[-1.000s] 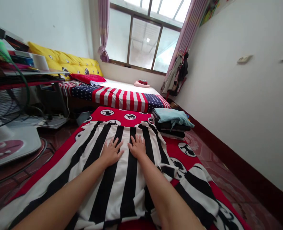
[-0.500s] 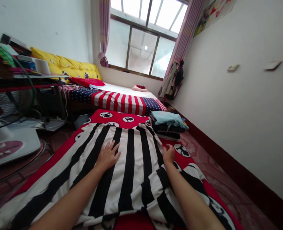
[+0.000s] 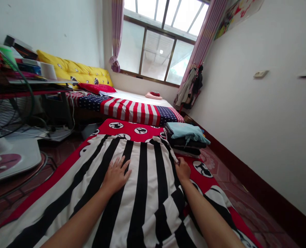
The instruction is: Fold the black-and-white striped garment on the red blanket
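Note:
A black-and-white striped garment [image 3: 145, 193] lies spread over a red blanket with black-and-white round prints [image 3: 132, 128]. My left hand [image 3: 116, 174] rests flat on the stripes with fingers spread. My right hand [image 3: 182, 169] is at the garment's right edge, fingers curled and pinching the striped cloth there.
A stack of folded clothes [image 3: 187, 137] with a light blue piece on top sits just beyond my right hand. Behind it is a bed with a stars-and-stripes cover [image 3: 132, 108]. A standing fan [image 3: 5, 137] and a cluttered desk [image 3: 23, 81] are at left, a white wall [image 3: 258, 113] at right.
My right hand slid from the middle of the garment to its right edge and closed on the cloth. The left hand stayed flat in place.

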A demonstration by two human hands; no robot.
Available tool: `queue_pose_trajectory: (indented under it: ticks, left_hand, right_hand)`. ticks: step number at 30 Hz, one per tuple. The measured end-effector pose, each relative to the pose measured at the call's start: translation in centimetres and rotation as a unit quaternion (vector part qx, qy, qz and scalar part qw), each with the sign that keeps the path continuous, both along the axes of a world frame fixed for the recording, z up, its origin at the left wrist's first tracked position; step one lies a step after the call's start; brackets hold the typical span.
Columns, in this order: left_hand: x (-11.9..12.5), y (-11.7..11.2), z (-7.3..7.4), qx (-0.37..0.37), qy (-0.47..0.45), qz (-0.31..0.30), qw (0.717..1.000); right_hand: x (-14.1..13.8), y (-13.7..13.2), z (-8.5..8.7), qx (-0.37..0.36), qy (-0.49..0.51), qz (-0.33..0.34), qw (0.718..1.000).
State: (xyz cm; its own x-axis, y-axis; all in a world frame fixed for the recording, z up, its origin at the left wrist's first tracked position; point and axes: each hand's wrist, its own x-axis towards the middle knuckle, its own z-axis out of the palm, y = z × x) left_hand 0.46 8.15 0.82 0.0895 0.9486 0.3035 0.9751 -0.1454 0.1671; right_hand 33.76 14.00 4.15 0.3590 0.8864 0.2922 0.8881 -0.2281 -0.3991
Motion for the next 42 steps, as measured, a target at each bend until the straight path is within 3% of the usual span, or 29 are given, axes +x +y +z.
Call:
queue_pose_trajectory:
  ticks: [5,11,14,16,18,20,22,24,28,33,37,42]
  left_hand:
    - [0.0,0.0,-0.1,0.001,-0.005,0.001,1.000]
    - [0.0,-0.2,-0.1,0.005,-0.003,0.002,1.000]
    - [0.0,-0.2,0.0,0.006,-0.013,0.004,1.000]
    - [0.1,-0.1,-0.1,0.008,-0.018,0.004,1.000]
    - [0.1,0.0,-0.2,0.009,-0.022,0.003,1.000]
    - [0.1,0.0,-0.3,0.009,-0.025,0.002,1.000]
    - [0.1,-0.1,-0.3,0.011,-0.027,0.005,1.000]
    - [0.0,-0.2,-0.2,0.012,-0.028,0.007,1.000]
    - [-0.1,-0.5,0.0,0.009,-0.031,0.004,0.999]
    - [-0.2,-0.4,0.1,0.002,-0.041,-0.001,0.999]
    - [-0.2,-0.4,0.3,-0.019,-0.052,-0.008,0.998]
    - [-0.4,-1.0,0.5,-0.054,-0.036,-0.008,0.998]
  right_hand:
    - [1.8,2.3,0.4,-0.029,-0.020,-0.046,0.998]
    - [2.5,3.8,-0.5,-0.053,-0.026,-0.069,0.996]
    - [1.9,3.9,0.0,-0.040,-0.031,-0.082,0.995]
    - [0.6,3.5,0.5,0.014,-0.049,-0.081,0.995]
    - [-1.5,2.6,0.6,0.107,-0.081,-0.001,0.991]
    - [-3.8,1.4,0.1,0.147,-0.127,0.187,0.963]
    - [-5.3,0.6,-0.7,0.087,-0.177,0.367,0.909]
    - [-5.4,0.6,-1.6,0.006,-0.213,0.420,0.882]
    - [-2.3,2.1,-2.9,-0.051,-0.232,0.306,0.922]
    - [2.1,2.5,-3.8,-0.088,-0.221,0.228,0.944]
    - [4.3,0.0,-3.7,-0.145,-0.190,0.182,0.954]
    - [6.3,-4.5,-2.4,-0.220,-0.185,0.156,0.945]
